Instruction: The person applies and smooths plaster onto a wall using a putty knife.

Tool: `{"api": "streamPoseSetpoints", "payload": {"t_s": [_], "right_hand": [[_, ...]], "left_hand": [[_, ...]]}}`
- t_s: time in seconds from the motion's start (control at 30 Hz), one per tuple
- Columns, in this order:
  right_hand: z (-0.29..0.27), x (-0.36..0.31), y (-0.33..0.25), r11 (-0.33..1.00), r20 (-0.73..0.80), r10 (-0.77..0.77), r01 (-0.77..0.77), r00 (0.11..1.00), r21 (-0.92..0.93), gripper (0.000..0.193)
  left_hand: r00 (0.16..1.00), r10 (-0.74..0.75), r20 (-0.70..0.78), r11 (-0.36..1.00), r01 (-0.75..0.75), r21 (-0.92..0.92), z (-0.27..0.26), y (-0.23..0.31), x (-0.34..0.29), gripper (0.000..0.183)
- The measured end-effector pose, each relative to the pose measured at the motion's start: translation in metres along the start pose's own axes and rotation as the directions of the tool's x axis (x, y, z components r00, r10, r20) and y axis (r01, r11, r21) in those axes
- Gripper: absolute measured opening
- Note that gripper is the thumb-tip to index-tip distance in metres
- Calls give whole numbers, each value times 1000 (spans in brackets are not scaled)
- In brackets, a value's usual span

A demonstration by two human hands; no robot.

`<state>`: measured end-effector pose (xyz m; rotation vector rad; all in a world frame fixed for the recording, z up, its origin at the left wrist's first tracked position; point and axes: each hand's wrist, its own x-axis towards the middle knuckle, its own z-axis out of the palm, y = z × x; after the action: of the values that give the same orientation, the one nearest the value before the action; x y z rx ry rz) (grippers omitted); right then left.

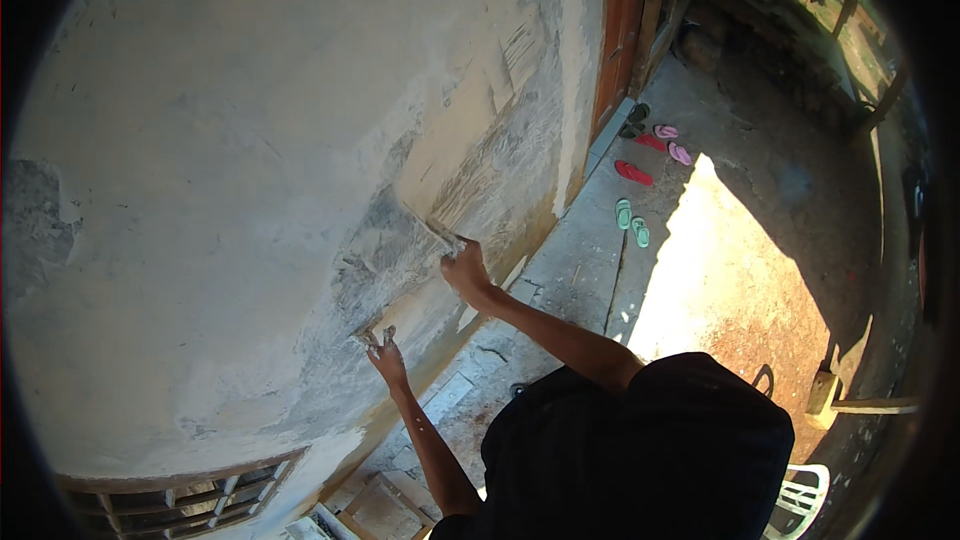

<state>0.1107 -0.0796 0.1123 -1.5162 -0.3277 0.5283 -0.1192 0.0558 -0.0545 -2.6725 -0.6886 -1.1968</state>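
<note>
Trowel point(435, 227), apparently, in right hand point(465, 270)

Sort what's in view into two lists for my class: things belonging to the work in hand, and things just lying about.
Apparently in use:
flat-bladed tool, in the right hand
flat piece, kind unclear, in the left hand
patchy wall

Apparently just about:
red flip-flops
pink flip-flops
mint-green sandals
white chair
</note>
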Motion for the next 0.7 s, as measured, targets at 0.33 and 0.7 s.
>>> {"api": "streamPoseSetpoints", "payload": {"t_s": [0.33,0.7], "right_hand": [[-141,240,-84,959,-406,-282,252,869,-127,15],[-47,37,-14,997,302,-49,65,952,-43,38]], "left_hand": [[516,-708,481,378,853,-360,17,29,14,32],[984,-159,-73,985,163,53,29,17,14,50]]}}
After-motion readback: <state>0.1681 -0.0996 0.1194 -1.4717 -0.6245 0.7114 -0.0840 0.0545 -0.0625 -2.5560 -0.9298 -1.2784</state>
